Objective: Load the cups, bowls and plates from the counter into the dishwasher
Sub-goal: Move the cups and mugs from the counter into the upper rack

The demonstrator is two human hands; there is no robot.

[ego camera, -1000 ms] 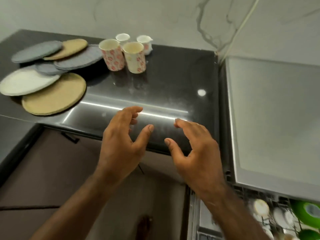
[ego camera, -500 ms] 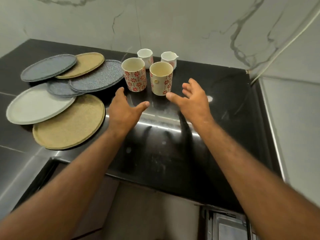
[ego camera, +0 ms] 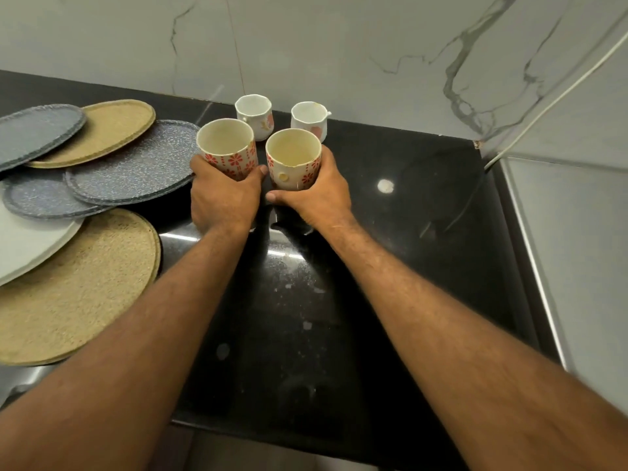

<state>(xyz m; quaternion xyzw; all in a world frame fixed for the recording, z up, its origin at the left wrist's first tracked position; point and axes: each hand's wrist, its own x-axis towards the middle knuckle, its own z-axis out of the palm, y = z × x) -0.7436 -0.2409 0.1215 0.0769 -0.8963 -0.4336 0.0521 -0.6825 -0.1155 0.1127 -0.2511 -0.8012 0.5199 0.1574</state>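
Observation:
Two tall cups with red flower prints stand side by side on the black counter point(ego camera: 390, 260). My left hand point(ego camera: 222, 195) grips the left flower cup point(ego camera: 227, 149) around its lower half. My right hand point(ego camera: 314, 195) grips the right flower cup point(ego camera: 293, 158) the same way. Behind them stand two small white cups, one at the left point(ego camera: 254, 112) and one at the right point(ego camera: 309, 119), close to the wall. Several round plates lie overlapping at the left: a big tan plate point(ego camera: 68, 287), a white plate point(ego camera: 23, 246), grey speckled plates point(ego camera: 136, 164) and another tan plate point(ego camera: 108, 127).
A marble wall runs behind the counter. A white cable point(ego camera: 557, 96) comes down the wall at the right to the counter corner. A grey steel surface point(ego camera: 577, 249) adjoins the counter on the right.
Both hands reached forward from the counter's front edge to the two flower cups and closed around them. The view moved closer to the counter and the dishwasher rack dropped out of sight.

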